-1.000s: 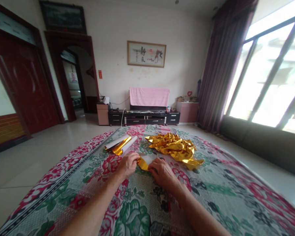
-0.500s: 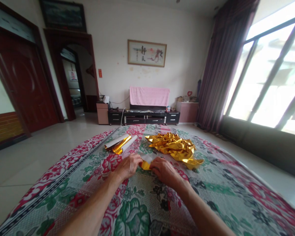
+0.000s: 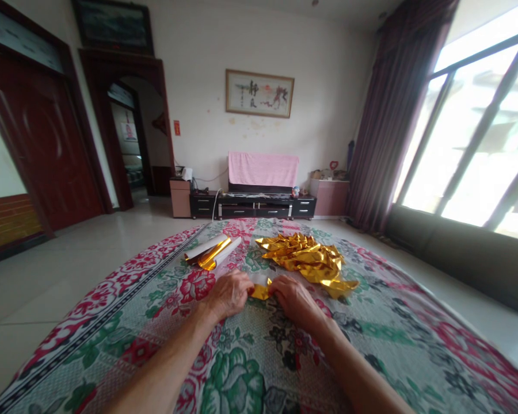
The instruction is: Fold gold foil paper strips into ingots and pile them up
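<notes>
A small piece of gold foil paper (image 3: 260,292) is stretched between my two hands, just above or on the flowered tablecloth (image 3: 237,376). My left hand (image 3: 232,292) pinches its left end, fingers curled. At the other end, my right hand (image 3: 290,296) has its fingers closed on the paper too. The fingertips of both hands are partly hidden. Beyond my right hand lies a heap of folded gold foil pieces (image 3: 311,257). Curled sheets of gold paper with white backs (image 3: 213,252) rest beyond my left hand.
The cloth covers a round table that fills the foreground. Across the tiled floor (image 3: 82,247) stands a low black cabinet (image 3: 254,208) with a pink cloth (image 3: 263,168) draped over something on it. A purple curtain (image 3: 384,126) and a large window are on the right.
The gold paper between my hands has been folded further; its pale side no longer shows and a small point sticks up near my right hand. The hands have shifted slightly.
</notes>
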Available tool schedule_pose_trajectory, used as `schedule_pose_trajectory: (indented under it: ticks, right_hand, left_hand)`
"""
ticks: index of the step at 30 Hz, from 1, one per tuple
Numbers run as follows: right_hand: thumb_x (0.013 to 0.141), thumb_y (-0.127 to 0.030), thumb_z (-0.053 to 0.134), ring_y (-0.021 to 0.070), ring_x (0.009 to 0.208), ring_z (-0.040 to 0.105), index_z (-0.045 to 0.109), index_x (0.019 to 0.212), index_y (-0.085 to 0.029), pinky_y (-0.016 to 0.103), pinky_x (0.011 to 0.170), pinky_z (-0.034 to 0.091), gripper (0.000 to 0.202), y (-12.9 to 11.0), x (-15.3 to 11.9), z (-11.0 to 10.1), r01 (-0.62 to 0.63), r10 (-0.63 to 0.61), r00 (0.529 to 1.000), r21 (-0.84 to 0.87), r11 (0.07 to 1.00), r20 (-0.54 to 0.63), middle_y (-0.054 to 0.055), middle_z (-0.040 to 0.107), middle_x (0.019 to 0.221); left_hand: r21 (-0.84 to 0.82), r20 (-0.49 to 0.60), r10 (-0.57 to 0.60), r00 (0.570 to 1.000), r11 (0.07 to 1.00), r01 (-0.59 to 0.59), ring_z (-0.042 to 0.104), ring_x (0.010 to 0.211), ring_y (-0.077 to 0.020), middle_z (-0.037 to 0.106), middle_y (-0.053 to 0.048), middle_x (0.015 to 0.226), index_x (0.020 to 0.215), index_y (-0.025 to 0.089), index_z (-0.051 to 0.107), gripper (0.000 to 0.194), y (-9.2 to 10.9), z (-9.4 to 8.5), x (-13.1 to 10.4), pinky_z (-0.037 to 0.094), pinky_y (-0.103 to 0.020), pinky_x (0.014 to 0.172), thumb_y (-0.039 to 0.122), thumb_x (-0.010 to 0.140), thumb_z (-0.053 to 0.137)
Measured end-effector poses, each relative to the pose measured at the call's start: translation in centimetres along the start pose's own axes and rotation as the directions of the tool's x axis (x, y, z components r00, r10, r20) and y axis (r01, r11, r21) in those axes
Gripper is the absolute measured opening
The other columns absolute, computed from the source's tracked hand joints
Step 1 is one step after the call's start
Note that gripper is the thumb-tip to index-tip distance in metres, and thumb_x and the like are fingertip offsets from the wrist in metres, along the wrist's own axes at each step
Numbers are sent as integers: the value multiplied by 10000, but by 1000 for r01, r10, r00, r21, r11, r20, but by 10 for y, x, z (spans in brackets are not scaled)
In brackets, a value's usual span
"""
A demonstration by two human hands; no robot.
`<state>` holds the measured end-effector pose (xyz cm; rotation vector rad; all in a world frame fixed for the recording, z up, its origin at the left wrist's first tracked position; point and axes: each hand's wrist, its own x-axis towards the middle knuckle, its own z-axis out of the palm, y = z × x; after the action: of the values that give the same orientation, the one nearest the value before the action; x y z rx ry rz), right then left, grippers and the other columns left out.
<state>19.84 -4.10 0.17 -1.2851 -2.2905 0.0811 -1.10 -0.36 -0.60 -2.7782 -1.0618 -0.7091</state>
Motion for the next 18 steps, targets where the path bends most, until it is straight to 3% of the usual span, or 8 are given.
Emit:
schedule_pose_trajectory:
  ticks: [10, 15, 18]
  right_hand:
    - [759, -56, 419, 127, 824, 544, 632, 817, -191, 239, 784, 383, 258, 4, -1, -2, 48, -47, 999, 71, 996, -25, 19, 612, 860]
    - [784, -133, 479, 135, 813, 541, 639, 842, -190, 247, 768, 388, 179, 3, -1, -1, 78, -76, 996, 60, 995, -45, 23, 610, 838]
    - [771, -157, 519, 145, 810, 540, 643, 849, -187, 256, 758, 394, 150, 1, -2, 1, 71, -69, 996, 39, 997, -58, 35, 605, 833]
  left_hand:
    - [-188, -30, 6, 1000, 982, -11, 554, 836, -152, 629, -32, 840, 785, 198, 674, 258, -11, 2, -1, 429, -275, 815, 60, 708, 469]
    - [-158, -24, 53, 998, 986, -56, 553, 814, -149, 641, -26, 824, 795, 204, 675, 253, -9, -1, -2, 431, -281, 785, 92, 778, 449]
    - [-129, -102, 59, 993, 989, -72, 550, 816, -166, 665, -20, 796, 799, 204, 683, 242, -10, 2, -1, 423, -323, 816, 97, 777, 467]
